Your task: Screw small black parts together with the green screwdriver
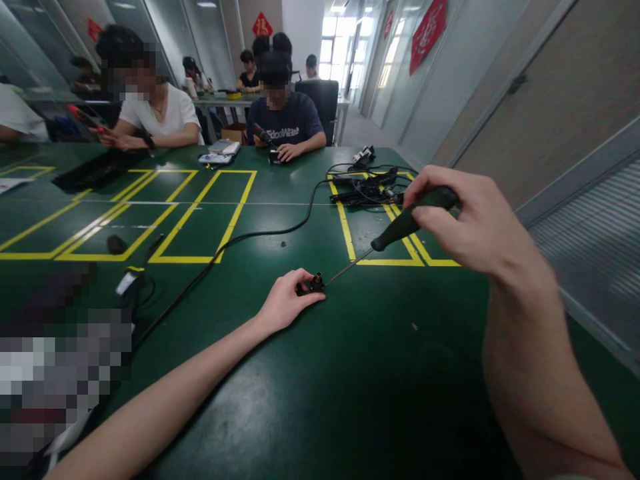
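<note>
My left hand (287,299) pinches a small black part (317,285) against the green table, with a short round piece standing up from it. My right hand (463,217) is wrapped round the dark green handle of a screwdriver (397,230). The thin metal shaft slants down to the left, and its tip is at the right side of the black part. Whether the tip sits in a screw is too small to tell.
A black cable (260,233) crosses the green table (350,387). Black parts and wires (370,190) lie at the back right. Yellow tape (185,259) marks boxes. Across the table sit a person in dark blue (287,123) and a person in white (160,117).
</note>
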`<state>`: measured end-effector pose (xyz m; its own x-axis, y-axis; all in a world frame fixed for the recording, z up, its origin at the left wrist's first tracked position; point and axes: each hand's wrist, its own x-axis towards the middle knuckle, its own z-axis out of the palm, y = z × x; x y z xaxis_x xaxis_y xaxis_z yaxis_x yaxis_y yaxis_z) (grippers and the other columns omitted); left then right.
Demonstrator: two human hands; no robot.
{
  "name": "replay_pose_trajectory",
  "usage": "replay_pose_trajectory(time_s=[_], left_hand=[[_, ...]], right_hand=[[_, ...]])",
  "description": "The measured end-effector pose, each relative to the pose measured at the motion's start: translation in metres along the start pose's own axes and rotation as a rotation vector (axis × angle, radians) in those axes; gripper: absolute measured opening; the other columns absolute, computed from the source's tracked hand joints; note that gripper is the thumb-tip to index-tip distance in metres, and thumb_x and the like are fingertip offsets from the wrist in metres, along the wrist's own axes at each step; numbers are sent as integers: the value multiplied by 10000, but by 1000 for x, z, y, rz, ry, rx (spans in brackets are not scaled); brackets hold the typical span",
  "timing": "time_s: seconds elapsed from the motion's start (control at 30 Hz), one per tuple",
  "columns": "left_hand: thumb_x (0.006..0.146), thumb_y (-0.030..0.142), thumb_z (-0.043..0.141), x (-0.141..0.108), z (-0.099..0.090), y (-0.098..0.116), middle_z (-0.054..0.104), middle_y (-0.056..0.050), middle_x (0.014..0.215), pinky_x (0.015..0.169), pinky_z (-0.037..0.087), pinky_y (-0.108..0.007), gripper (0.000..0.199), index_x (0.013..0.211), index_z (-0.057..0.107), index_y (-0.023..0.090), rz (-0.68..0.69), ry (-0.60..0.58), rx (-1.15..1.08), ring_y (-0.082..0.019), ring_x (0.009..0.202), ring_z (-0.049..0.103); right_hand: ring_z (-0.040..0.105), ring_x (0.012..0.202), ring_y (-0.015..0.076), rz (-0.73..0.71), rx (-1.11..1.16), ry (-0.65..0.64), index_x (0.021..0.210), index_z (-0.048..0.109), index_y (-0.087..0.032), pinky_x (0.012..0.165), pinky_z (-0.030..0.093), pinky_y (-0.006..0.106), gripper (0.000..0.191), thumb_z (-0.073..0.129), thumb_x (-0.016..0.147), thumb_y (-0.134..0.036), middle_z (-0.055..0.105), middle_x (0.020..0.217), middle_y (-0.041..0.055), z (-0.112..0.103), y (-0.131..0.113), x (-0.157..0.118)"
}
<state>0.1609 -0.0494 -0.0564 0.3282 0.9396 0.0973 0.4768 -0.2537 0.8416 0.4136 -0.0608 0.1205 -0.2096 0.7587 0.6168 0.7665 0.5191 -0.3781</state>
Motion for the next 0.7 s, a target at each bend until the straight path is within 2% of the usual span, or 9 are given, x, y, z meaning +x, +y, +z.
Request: replay_pose_trajectory(time_s=[0.07, 0.13, 0.27, 0.43, 0.6, 0.7], left_hand=[[780, 400, 843, 0, 0, 0, 683, 2, 821, 711, 459, -288, 279, 924, 705, 204, -2, 5, 8, -168, 741, 583], [780, 397, 844, 0, 1, 1, 683, 2, 824, 716, 460, -289, 279, 923, 705, 203, -2, 7, 9, -167, 741, 582], [781, 393, 843, 0, 0, 1, 688, -2, 826, 719, 461, -293, 271, 915, 705, 201, 0, 6, -4, -170, 745, 586], [783, 406, 835, -1, 0, 1, 700, -10, 838, 725, 464, -301, 278, 921, 704, 204, 4, 3, -10, -176, 756, 592], [787, 429, 825, -1, -1, 0, 702, -14, 838, 715, 462, -305, 288, 927, 706, 208, 4, 2, -5, -184, 763, 598], [785, 431, 825, -1, -1, 1, 697, -11, 835, 713, 460, -303, 287, 924, 708, 208, 10, 4, -3, -184, 764, 600]], right_hand=[[361, 544, 140, 43, -35, 42, 639, 507, -222, 545, 245, 330, 342, 569, 923, -402, 428, 570, -11, 2, 2, 1], [354, 541, 128, 68, -21, 67, 661, 512, -221, 539, 244, 324, 345, 595, 938, -410, 419, 569, -23, 4, 3, 1], [486, 612, 124, 78, 102, 85, 868, 637, -221, 542, 358, 278, 99, 714, 844, -277, 601, 753, -7, 4, 3, 0], [675, 784, 181, 48, 203, 70, 938, 793, -219, 619, 489, 291, 169, 703, 794, -218, 781, 944, 37, -1, 3, -1], [747, 816, 223, 82, 322, 147, 937, 851, -248, 667, 583, 336, 141, 731, 867, -276, 819, 876, 43, 1, 1, 0], [772, 926, 233, 67, 410, 198, 988, 849, -264, 801, 634, 371, 161, 757, 862, -227, 834, 940, 33, 4, -1, -2]])
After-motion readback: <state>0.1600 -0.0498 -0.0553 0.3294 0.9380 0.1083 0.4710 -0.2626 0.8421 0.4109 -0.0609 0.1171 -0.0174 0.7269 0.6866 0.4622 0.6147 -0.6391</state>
